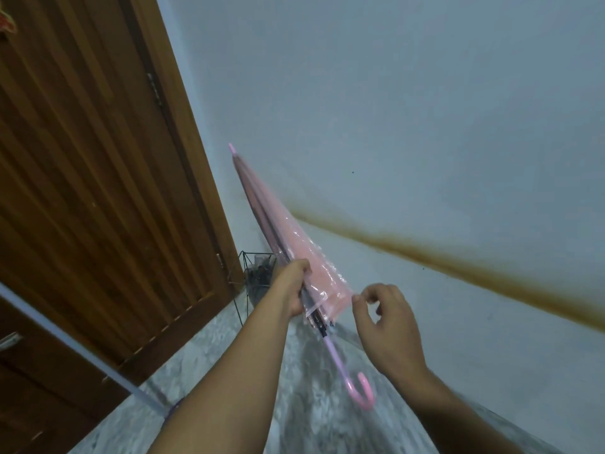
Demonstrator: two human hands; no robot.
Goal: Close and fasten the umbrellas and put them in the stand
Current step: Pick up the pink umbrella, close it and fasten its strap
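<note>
Pink clear-plastic umbrella clamped in left hand, fingers wrapped round the folded canopy near its lower edge, tip pointing up and away toward the wall, held tilted in mid-air. Right hand just beside the canopy hem, thumb and forefinger pinched together at the plastic edge, likely on the fastening strap, though strap itself too small and blurred to confirm. Canopy collapsed but loose, folds puffed, not yet wrapped tight. Below the left hand: dark rib ends, then pale shaft, then pink hooked handle hanging free, untouched. Judged light, thin plastic skin soft, crinkly and slippery; ribs springy, shaft stiff. Best hold probably round the bundled ribs as now, or at the hook for lowering. Risk: slick film sliding under the grip, folds springing back open. Beyond the hands: black wire stand on the floor in the corner by the wooden door, dark items already inside, well apart from the pink umbrella. Second long pale shaft crossing lower left, probably another umbrella, unclear. Fastening in hand; stowing not yet done.
</note>
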